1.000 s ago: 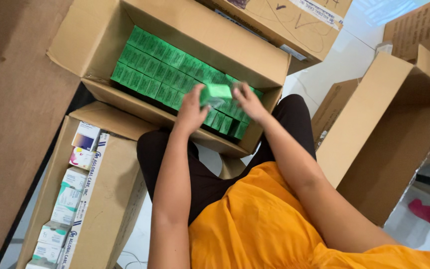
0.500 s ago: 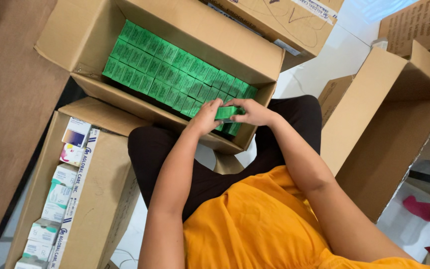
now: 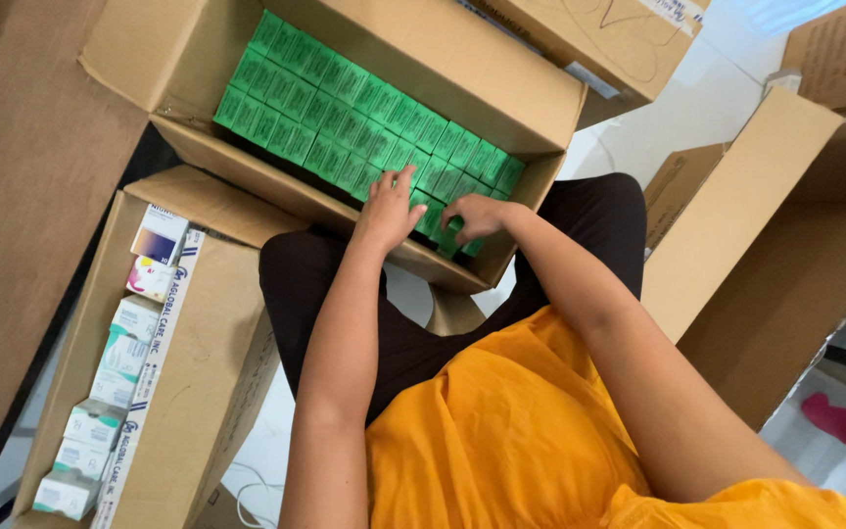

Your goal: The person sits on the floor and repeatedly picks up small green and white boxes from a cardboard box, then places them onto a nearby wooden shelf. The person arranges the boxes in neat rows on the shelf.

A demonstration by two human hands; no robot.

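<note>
At the far left a tall cardboard panel [image 3: 22, 196] stands beside a long carton [image 3: 198, 392] whose slot holds a row of small white and pale-blue boxes [image 3: 100, 392]. Further right, on your lap, sits the open carton [image 3: 443, 69], packed tight with rows of small green boxes [image 3: 345, 108]. Your left hand [image 3: 389, 208] lies flat on the green boxes at the near right corner, fingers spread and apart, clamped on nothing. Just to its right your right hand [image 3: 477, 216] curls its fingers down onto a green box [image 3: 449, 238] in the near corner row; whether it grips that box or only presses it, you cannot tell from here. To the far right stand more brown cartons, one large one [image 3: 785, 255] open toward you.
</note>
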